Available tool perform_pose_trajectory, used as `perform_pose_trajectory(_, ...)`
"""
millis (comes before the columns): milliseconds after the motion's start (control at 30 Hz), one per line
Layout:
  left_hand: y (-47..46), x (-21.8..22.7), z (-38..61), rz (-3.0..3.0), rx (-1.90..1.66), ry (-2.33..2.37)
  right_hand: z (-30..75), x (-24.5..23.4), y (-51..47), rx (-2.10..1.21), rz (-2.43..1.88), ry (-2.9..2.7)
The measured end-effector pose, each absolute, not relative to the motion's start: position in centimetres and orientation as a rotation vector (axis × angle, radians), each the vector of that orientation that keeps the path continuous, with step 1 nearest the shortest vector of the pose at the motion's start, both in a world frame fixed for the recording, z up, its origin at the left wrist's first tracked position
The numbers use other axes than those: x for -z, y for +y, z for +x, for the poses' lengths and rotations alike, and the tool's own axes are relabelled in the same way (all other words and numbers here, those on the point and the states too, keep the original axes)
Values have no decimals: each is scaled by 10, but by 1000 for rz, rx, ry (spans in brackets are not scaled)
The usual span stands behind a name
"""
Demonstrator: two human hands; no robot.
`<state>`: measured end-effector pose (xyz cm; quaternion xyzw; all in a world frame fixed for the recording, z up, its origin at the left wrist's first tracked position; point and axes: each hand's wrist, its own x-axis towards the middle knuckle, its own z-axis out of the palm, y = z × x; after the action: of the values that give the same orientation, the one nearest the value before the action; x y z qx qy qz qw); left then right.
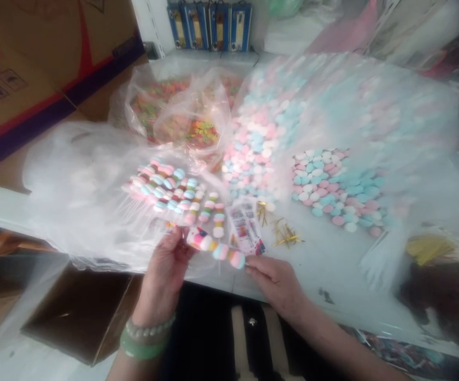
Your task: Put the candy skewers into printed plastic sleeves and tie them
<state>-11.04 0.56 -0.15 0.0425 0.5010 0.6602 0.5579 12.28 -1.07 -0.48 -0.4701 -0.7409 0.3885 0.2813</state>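
Between my two hands, just above the table's front edge, is a candy skewer (222, 251) of pink, blue, white and yellow pieces. My left hand (173, 254) pinches its left end, where a printed wrapper (195, 235) shows. At the right end, my right hand (275, 280) has its fingers closed on the skewer, beside the last blue piece. Behind my left hand, several finished-looking candy skewers (170, 188) lie on clear plastic. Printed cards or labels (246, 225) rest behind my right hand, with gold twist ties (287, 233) to their right.
Loose pastel candies (332, 196) spread at right beside a large plastic bag of them (257, 137). Another bag holds orange and green sweets (190, 111). A large carton (47, 69) stands at left, and an open box (82, 307) is below the table. White sticks (382, 256) lie at right.
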Motion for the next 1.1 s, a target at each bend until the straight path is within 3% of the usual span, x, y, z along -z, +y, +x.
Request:
perform_pose_trajectory(233, 6, 6, -110, 79, -1550, 1272, 120, -7, -3, -1809, -1379, -1589)
perform_pose_trajectory(467, 7, 14, -107, 104, -1633, 1192, 119, -12, 1, -2075, -1345, -1372)
perform_pose_trajectory(900, 4, 14, -95, 150, -1371, 1098, 115, 1, -1, -1923, -1429, -1444)
perform_pose_trajectory(1000, 2, 15, -90, 148, -1303, 1074, 114, 7, -4, -1714, -1486, -1605)
perform_pose_trajectory(1100, 1, 13, -81, 89, -1315, 1136, 114, 11, -9, -1296, -1477, -1884)
